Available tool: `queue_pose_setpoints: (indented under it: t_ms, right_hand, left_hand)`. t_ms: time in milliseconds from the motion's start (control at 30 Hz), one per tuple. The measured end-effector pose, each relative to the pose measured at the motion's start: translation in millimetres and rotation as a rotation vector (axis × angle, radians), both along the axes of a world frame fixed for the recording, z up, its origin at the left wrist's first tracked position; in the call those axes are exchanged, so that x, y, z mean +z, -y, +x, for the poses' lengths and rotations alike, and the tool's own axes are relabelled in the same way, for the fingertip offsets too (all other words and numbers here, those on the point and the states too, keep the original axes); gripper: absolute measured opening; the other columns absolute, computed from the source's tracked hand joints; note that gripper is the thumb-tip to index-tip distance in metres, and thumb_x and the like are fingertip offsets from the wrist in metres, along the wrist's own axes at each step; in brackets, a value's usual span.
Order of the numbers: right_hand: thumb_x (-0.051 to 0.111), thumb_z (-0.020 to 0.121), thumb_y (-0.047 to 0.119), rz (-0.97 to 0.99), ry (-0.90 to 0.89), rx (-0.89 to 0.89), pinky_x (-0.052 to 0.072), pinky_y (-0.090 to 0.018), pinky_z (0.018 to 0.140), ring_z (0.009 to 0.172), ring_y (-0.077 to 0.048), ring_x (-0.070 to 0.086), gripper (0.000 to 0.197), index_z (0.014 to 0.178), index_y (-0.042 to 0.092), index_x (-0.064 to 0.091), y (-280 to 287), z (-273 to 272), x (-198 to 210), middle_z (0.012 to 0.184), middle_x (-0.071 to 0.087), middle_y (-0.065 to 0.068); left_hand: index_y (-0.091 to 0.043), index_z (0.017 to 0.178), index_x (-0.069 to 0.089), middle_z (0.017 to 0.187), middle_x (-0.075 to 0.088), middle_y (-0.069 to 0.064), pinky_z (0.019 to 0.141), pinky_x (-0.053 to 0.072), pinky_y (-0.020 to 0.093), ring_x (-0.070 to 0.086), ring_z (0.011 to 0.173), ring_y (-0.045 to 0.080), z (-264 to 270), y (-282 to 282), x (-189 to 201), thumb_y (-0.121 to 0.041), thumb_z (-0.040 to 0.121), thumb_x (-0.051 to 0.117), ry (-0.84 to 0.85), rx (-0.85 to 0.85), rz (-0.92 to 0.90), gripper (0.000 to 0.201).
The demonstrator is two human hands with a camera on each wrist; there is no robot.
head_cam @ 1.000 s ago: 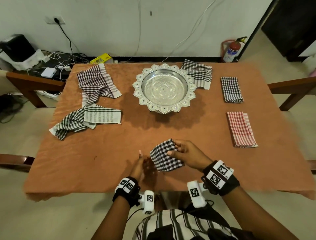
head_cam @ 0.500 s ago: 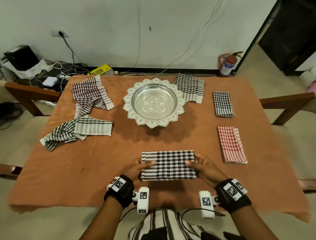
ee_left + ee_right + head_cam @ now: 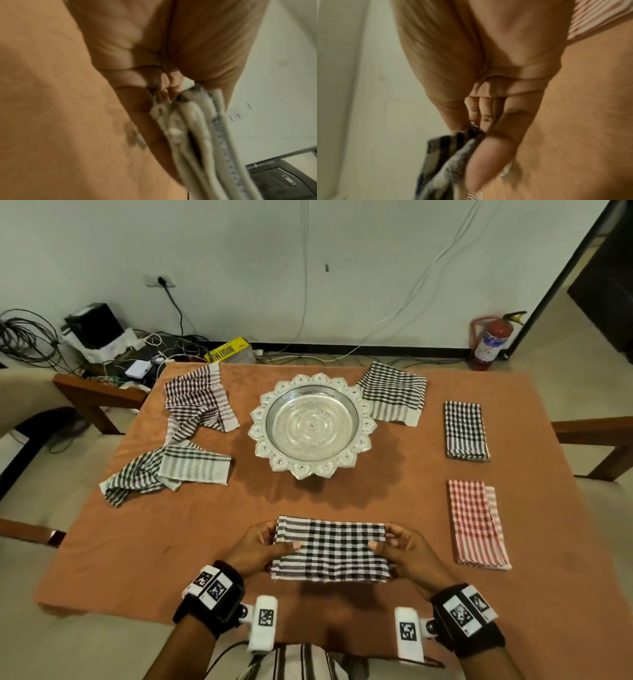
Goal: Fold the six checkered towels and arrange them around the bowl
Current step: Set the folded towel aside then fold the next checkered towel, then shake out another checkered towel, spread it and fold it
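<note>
Hands hold the folded black-and-white checkered towel (image 3: 330, 547) near the front edge of the orange-brown table (image 3: 205, 529), its long axis running left to right across the person. The left hand (image 3: 255, 549) pinches the towel's left end, thumb on top and fingers beneath — the wrist view shows the stacked layers (image 3: 193, 129) wedged in that grip. The right hand (image 3: 406, 553) pinches the right end (image 3: 452, 147) the same way. Beyond the towel stands the ornate silver bowl with a scalloped rim (image 3: 311, 426). To its right lie a folded black checkered towel (image 3: 466, 430) and a folded red checkered towel (image 3: 476, 523); a loosely folded black striped towel (image 3: 394, 397) touches the bowl's rim. Left of the bowl two rumpled towels — a brown checkered one (image 3: 198, 402) and a dark green checkered one (image 3: 164, 474) — lie overlapping.
</note>
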State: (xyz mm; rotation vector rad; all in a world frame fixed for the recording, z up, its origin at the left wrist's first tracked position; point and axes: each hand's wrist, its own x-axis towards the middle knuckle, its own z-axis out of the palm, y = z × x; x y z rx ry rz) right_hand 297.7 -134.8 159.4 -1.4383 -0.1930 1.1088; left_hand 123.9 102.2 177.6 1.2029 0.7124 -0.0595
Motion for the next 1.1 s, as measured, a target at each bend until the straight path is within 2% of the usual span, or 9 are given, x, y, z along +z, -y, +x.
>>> queue_pose_setpoints:
  t_ms: [67,167,333,500,600,733,867,1000,1100]
  right_hand:
    - [0.076,0.085,0.020,-0.019,0.081,0.010,0.051,-0.034,0.057,0.077,-0.040,0.065,0.037,0.117,0.007,0.063,-18,21,16,0.095,0.073,-0.024]
    - [0.072,0.087,0.014,0.006,0.195,0.024,0.056,-0.042,0.061,0.082,-0.043,0.070,0.035,0.121,0.009,0.061,-60,64,47,0.099,0.075,-0.018]
    - [0.071,0.083,0.008,0.105,0.357,0.032,0.061,-0.041,0.071,0.092,-0.029,0.073,0.055,0.134,0.017,0.051,-143,167,125,0.105,0.074,-0.014]
    - [0.070,0.084,-0.003,0.149,0.549,-0.008,0.062,-0.039,0.067,0.087,-0.038,0.068,0.052,0.124,0.019,0.045,-237,282,168,0.103,0.067,-0.027]
    - [0.071,0.085,-0.001,0.115,0.640,0.060,0.060,-0.037,0.054,0.065,-0.030,0.063,0.040,0.110,0.015,0.044,-286,336,148,0.081,0.063,-0.017]
    - [0.068,0.084,-0.007,0.017,0.677,0.204,0.059,-0.028,0.056,0.059,-0.014,0.065,0.015,0.089,0.006,0.063,-327,382,87,0.070,0.069,0.003]
    - [0.073,0.083,0.000,-0.144,0.701,0.431,0.060,-0.026,0.073,0.085,-0.021,0.067,0.020,0.083,0.020,0.072,-347,410,21,0.101,0.073,-0.014]
    - [0.069,0.085,-0.004,-0.245,0.542,0.586,0.062,-0.033,0.075,0.088,-0.034,0.071,0.020,0.100,0.010,0.074,-354,416,-35,0.103,0.072,-0.017]
    - [0.066,0.090,-0.001,-0.314,0.486,0.728,0.062,-0.037,0.077,0.083,-0.026,0.074,0.025,0.112,0.010,0.071,-354,417,-68,0.095,0.075,-0.007]
  left_hand:
    - [-0.002,0.109,0.066,0.109,0.071,0.019,0.078,0.060,0.036,0.071,0.092,0.028,17,-18,21,-0.026,0.060,0.092,-0.003,-0.019,0.057,0.060]
    - [-0.001,0.115,0.064,0.112,0.070,0.018,0.085,0.058,0.039,0.070,0.099,0.030,62,-61,49,-0.004,0.083,0.070,-0.004,-0.043,0.161,0.032]
    - [-0.005,0.114,0.062,0.109,0.073,0.008,0.084,0.057,0.036,0.071,0.097,0.024,175,-163,114,-0.016,0.077,0.069,0.078,-0.167,0.290,0.039]
    - [-0.011,0.104,0.068,0.101,0.075,0.004,0.086,0.057,0.029,0.072,0.090,0.016,294,-262,149,-0.003,0.076,0.064,0.176,-0.140,0.206,0.030]
    - [-0.013,0.094,0.075,0.100,0.075,0.006,0.075,0.060,0.029,0.072,0.088,0.016,342,-318,115,0.001,0.088,0.061,0.116,-0.153,0.223,0.021]
    - [-0.012,0.106,0.068,0.113,0.071,0.011,0.090,0.056,0.040,0.069,0.103,0.024,382,-362,55,-0.003,0.082,0.069,-0.024,-0.213,0.251,0.026]
    - [-0.016,0.103,0.065,0.099,0.074,0.004,0.062,0.060,0.029,0.072,0.080,0.015,397,-381,-7,-0.016,0.071,0.084,-0.177,-0.396,0.284,0.038]
    - [-0.021,0.101,0.071,0.106,0.074,0.002,0.065,0.059,0.028,0.071,0.090,0.015,395,-394,-70,-0.040,0.029,0.099,-0.233,-0.495,0.227,0.080]
    - [-0.019,0.095,0.073,0.102,0.071,0.007,0.067,0.055,0.029,0.064,0.092,0.024,394,-393,-99,-0.036,0.043,0.096,-0.285,-0.537,0.290,0.059]
